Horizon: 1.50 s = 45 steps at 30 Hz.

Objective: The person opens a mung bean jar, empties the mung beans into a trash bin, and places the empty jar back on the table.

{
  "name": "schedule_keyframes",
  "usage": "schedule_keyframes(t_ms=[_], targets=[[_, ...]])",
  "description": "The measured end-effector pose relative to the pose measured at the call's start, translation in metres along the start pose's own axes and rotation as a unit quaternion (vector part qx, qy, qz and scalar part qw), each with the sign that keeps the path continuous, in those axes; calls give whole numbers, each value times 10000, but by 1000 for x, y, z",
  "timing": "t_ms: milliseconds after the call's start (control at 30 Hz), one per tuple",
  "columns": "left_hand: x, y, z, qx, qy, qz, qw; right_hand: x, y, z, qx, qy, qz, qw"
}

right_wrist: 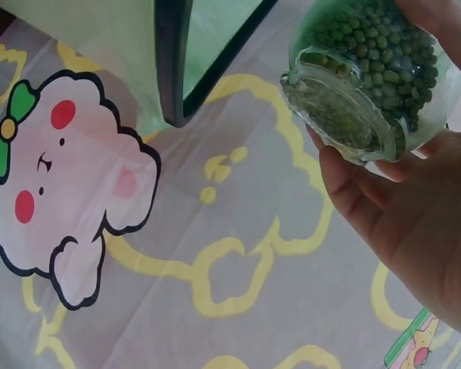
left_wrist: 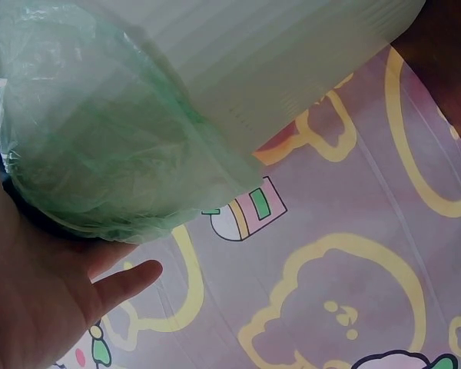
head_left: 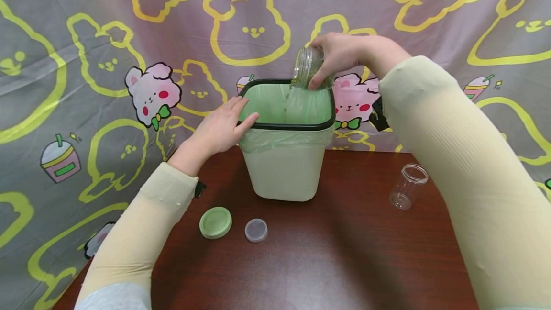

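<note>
My right hand (head_left: 342, 55) grips a clear jar (head_left: 306, 67) of small green beans (right_wrist: 384, 58), tipped with its mouth down to the left above a trash bin (head_left: 286, 166). Several beans drop from the mouth into the bin, in front of its pale green liner bag (head_left: 267, 102). At the bin's left side, my left hand (head_left: 218, 127) touches the black rim (head_left: 292, 127), its fingers extended and thumb held apart. The left wrist view shows the straight thumb (left_wrist: 131, 283) beside the bunched bag outside the bin; the other fingers are mostly hidden there.
On the brown table (head_left: 297, 262), a green lid (head_left: 215, 222) and a smaller translucent lid (head_left: 256, 230) lie in front of the bin. A clear jar without a lid (head_left: 406, 188) stands at the right, near my right sleeve. A patterned curtain (head_left: 172, 37) hangs close behind.
</note>
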<state>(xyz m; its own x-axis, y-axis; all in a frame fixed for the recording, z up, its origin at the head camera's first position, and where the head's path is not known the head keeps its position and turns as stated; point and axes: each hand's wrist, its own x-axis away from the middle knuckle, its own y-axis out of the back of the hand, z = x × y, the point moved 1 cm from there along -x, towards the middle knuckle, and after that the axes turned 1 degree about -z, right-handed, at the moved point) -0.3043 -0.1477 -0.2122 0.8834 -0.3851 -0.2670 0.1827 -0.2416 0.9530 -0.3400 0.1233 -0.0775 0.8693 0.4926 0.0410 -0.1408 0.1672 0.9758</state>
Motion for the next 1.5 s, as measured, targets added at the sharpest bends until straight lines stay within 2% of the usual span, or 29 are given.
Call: schedule_keyframes(t_ms=[833,1067,1333,1500], targets=[[0,1,1,-38,-5,0,10000,-1,-3,-1,159,33,59,9999],[0,2,1,-59,10,86,9999,-2,-4,0,9,89,-212,9997],[0,1,1,-50,35,132,9999,0,-4,1,148,54,-162,9997],[0,1,0,-60,21,117,9999,1,-3,-1,-194,134,-384,9990]])
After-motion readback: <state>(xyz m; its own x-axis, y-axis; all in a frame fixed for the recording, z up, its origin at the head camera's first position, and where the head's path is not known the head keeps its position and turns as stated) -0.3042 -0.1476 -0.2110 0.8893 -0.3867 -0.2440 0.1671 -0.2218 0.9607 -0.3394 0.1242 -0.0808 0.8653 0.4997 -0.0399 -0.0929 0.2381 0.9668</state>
